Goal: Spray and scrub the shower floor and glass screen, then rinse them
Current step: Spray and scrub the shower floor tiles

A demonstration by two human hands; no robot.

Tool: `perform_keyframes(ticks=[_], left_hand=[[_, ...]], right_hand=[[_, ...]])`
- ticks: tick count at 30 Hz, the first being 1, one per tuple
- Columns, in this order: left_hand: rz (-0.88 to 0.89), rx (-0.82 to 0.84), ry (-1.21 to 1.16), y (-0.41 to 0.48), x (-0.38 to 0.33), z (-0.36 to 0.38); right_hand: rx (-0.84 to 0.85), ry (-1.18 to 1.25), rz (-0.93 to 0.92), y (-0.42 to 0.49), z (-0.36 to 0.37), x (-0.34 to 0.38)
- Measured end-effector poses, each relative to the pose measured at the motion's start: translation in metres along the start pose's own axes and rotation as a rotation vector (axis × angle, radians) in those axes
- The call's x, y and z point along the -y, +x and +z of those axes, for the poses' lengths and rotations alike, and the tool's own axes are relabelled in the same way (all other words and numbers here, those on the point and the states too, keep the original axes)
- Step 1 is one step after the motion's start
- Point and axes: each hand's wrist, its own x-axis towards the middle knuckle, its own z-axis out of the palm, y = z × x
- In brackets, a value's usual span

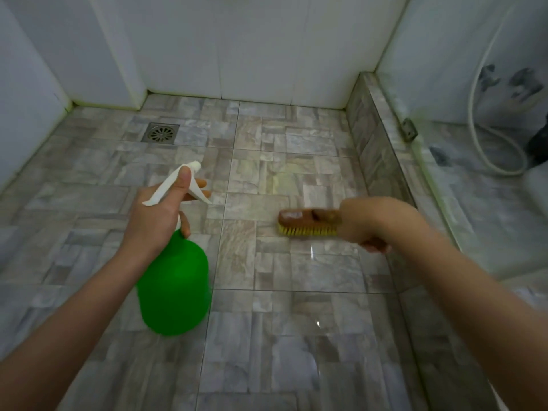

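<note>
The left hand [157, 221], left of centre, is clamped around the white trigger head of a green spray bottle [175, 286], thumb along the top and fingers curled on the trigger, nozzle pointing up-frame. Right of centre, the right hand [364, 223] grips the handle of a wooden scrub brush [305, 222], yellow bristles facing down over the wet tiled shower floor [281, 336]. A drain [161, 133] sits upper left. Along the right edge a tiled kerb [373, 137] carries the glass screen [462, 69], with a hose [471, 108] behind it.
</note>
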Motion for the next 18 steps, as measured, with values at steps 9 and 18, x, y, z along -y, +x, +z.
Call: perform_keyframes(ticks=[9,18], left_hand=[[-0.017,-0.065,0.012,-0.012,-0.013,-0.01],[-0.038,-0.096,-0.048,-0.012,0.001,-0.03]], right_hand=[[-0.233,0.008,-0.189,0.068,-0.026,0.035],[-0.282,0.054,-0.335,0.065,0.0,0.072]])
